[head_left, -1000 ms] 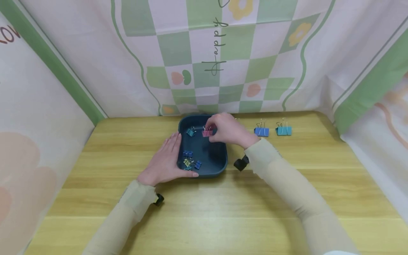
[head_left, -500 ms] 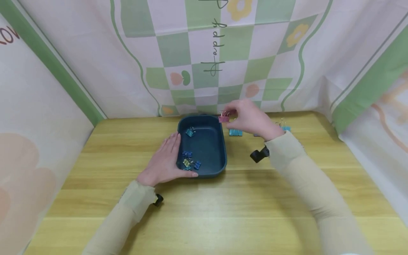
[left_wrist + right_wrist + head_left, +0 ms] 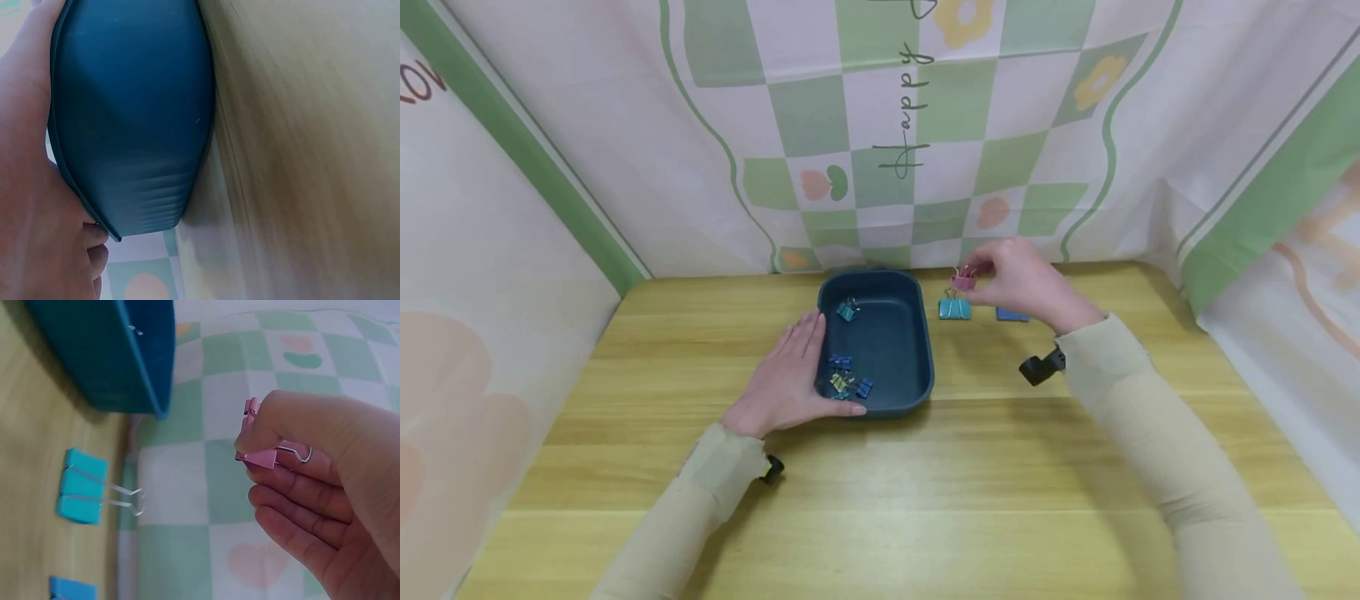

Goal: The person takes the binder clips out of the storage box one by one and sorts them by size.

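Note:
My right hand (image 3: 1026, 283) pinches a small pink binder clip (image 3: 964, 282) between thumb and forefinger, raised above the back of the table, near a larger teal binder clip (image 3: 955, 309). In the right wrist view the pink clip (image 3: 259, 457) shows a silver wire handle, and the other fingers are loosely bent below it. My left hand (image 3: 782, 379) rests on the dark blue bin (image 3: 895, 350), fingers extended along its left rim and thumb along the front rim. Inside lie several small clips, among them a teal one (image 3: 847, 311), a yellow one (image 3: 839, 382) and a blue one (image 3: 865, 388).
A larger blue binder clip (image 3: 1012, 315) sits to the right of the teal one, partly covered by my right hand. Behind the wooden table (image 3: 880, 500) hangs a checkered curtain (image 3: 880, 125), with more cloth on both sides.
My right hand has carried the pink clip up out of the bin and to the right, past its right rim. The rightmost teal clip is now hidden behind that hand. My left hand has stayed still.

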The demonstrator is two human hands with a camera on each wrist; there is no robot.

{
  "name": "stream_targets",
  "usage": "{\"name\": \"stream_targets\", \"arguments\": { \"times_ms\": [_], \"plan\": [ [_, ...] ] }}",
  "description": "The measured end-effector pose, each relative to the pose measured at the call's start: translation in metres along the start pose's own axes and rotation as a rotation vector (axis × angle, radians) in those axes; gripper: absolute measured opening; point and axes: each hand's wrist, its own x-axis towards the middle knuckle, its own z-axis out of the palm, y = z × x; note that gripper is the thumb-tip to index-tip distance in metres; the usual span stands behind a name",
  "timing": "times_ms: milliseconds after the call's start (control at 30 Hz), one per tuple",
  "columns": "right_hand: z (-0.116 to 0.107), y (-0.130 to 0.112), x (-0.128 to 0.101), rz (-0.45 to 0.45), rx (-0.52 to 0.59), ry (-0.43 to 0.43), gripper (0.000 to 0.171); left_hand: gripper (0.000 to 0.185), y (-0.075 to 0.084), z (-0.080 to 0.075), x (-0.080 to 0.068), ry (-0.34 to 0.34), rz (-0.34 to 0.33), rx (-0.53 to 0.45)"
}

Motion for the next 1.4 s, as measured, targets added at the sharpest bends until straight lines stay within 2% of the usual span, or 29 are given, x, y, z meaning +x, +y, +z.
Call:
{"name": "stream_targets", "arguments": {
  "times_ms": [233,500,767,1067,1400],
  "plan": [
    [0.012,0.017,-0.009,0.092,-0.004,-0.081,0.022,0.146,-0.001,0.001,0.001,0.006,0.002,-0.006],
    [0.045,0.040,-0.019,0.068,0.024,-0.148,0.014,0.146,-0.002,0.002,0.001,0.008,0.002,-0.005],
    [0.072,0.048,-0.025,0.116,0.083,-0.234,0.028,0.146,-0.001,0.004,0.001,0.005,-0.005,-0.005],
    [0.076,0.050,-0.028,0.071,0.053,-0.234,0.026,0.146,0.000,0.004,0.001,0.012,-0.004,-0.007],
    [0.075,0.049,-0.029,0.083,0.028,-0.206,0.042,0.146,-0.001,0.003,0.001,0.006,-0.010,-0.013]
  ]
}}
